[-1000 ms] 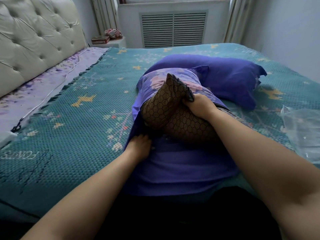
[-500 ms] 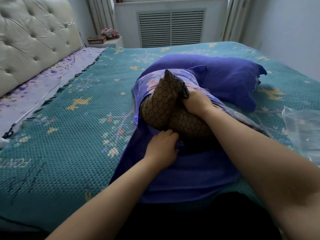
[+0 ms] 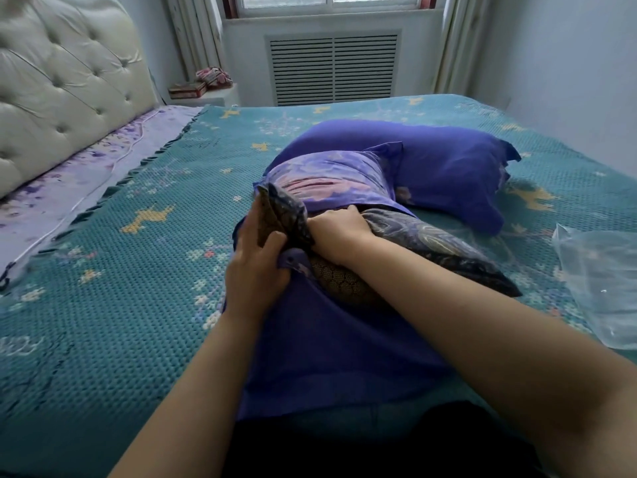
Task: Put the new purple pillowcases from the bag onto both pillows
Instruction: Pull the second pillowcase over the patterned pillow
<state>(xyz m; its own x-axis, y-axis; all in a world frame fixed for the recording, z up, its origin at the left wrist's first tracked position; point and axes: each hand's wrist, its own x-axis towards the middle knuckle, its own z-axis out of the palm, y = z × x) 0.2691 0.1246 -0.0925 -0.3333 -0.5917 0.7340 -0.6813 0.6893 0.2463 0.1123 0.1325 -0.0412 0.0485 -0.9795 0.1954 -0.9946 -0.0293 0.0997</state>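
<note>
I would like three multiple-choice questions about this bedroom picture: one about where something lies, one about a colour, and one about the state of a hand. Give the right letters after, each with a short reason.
1. Where does the clear plastic bag lie?
A. on the bed, at the right edge of the view
B. on the windowsill
C. against the headboard

2. What colour is the bedspread?
A. red
B. teal
C. white

3. What is the left hand doing?
A. hanging idle, away from the cloth
B. lying flat on the headboard
C. gripping the cloth at the dark patterned pillow

Answers:
1. A, the bag rests on the bedspread to the right of the person's right arm.
2. B, the cover is teal with small yellow and white figures.
3. C, its fingers curl round the pillow's corner and the edge of the purple pillowcase, while the right hand presses on the pillow.
</note>
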